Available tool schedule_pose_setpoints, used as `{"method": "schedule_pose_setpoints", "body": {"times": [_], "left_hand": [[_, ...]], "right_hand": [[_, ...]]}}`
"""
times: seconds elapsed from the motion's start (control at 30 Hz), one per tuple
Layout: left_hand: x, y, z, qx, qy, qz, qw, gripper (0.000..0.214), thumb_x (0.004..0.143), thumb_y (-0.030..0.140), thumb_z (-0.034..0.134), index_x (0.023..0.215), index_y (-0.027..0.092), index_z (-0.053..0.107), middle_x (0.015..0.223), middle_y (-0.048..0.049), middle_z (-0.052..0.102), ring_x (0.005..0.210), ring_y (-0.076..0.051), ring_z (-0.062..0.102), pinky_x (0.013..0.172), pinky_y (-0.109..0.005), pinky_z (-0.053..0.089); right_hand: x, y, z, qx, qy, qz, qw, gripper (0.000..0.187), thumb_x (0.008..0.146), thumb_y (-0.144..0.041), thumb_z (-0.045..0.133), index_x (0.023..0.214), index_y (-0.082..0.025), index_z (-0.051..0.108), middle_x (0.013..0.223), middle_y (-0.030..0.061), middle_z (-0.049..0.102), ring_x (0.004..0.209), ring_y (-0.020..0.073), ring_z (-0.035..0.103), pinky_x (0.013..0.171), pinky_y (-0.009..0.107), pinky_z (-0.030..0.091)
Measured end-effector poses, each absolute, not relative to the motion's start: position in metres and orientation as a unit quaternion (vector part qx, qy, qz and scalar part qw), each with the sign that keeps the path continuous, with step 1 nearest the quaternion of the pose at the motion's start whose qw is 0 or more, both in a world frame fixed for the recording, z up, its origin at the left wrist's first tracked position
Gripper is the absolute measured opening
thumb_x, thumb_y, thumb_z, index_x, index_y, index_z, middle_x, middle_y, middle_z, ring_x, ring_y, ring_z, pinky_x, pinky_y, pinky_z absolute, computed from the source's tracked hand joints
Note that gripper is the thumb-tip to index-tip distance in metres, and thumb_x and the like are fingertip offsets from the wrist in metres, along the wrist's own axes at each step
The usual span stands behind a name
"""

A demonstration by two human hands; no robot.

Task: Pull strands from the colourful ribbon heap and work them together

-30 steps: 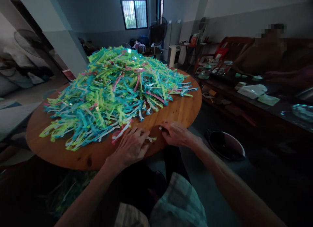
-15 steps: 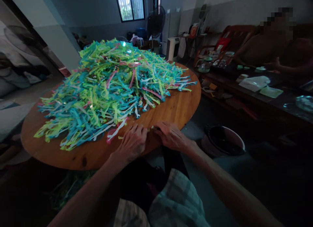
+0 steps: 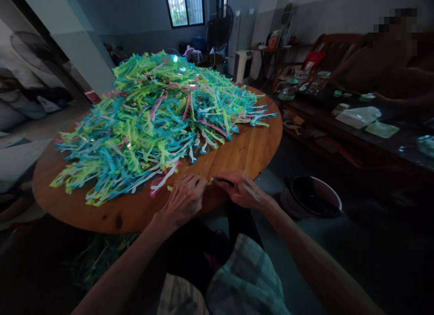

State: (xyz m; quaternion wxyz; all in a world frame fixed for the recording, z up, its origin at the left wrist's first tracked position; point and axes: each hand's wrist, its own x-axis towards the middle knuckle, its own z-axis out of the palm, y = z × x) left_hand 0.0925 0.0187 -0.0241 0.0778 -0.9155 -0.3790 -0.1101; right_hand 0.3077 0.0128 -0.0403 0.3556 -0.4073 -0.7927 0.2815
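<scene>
A big heap of thin plastic strips [image 3: 159, 116] in green, blue, white and pink covers most of a round wooden table [image 3: 244, 148]. My left hand [image 3: 183, 201] rests knuckles up at the table's near edge, fingers curled down onto a small yellow-green strip [image 3: 210, 181]. My right hand [image 3: 241, 188] is beside it, fingers pinched together on the other end of that strip. The two hands almost touch. What lies under the fingers is hidden.
A dark round basin [image 3: 313, 198] stands on the floor right of the table. A long low table [image 3: 356, 138] with cups, a tea set and white bags runs along the right. Another person [image 3: 379, 66] sits on the sofa behind it. A fan [image 3: 217, 32] stands by the window.
Both hands have drawn closer together at the table's edge and their fingers have closed on the small strip. The view has shifted slightly.
</scene>
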Motion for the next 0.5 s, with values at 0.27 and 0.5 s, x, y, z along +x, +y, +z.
{"method": "schedule_pose_setpoints", "body": {"times": [0.27,0.5], "left_hand": [[0.0891,0.0205,-0.0261,-0.921,-0.352,-0.154,0.069,0.021,0.095,0.01,0.045,0.084,0.015,0.063,0.08,-0.0059,0.06,0.076,-0.02,0.055,0.066,-0.032,0.037],[0.0898,0.0225,-0.0266,-0.928,-0.343,-0.136,0.047,0.023,0.095,0.009,0.043,0.083,0.015,0.062,0.08,-0.0065,0.062,0.076,-0.019,0.055,0.068,-0.032,0.038]], "right_hand": [[0.3079,0.0095,-0.0427,-0.42,-0.758,0.342,0.363,0.024,0.099,-0.027,0.051,0.104,-0.018,0.073,0.1,0.0055,0.075,0.088,0.0187,0.068,0.079,0.03,0.052],[0.3082,0.008,-0.0465,-0.411,-0.763,0.338,0.366,0.025,0.097,-0.027,0.053,0.109,-0.019,0.073,0.097,0.0055,0.075,0.086,0.019,0.067,0.077,0.03,0.052]]}}
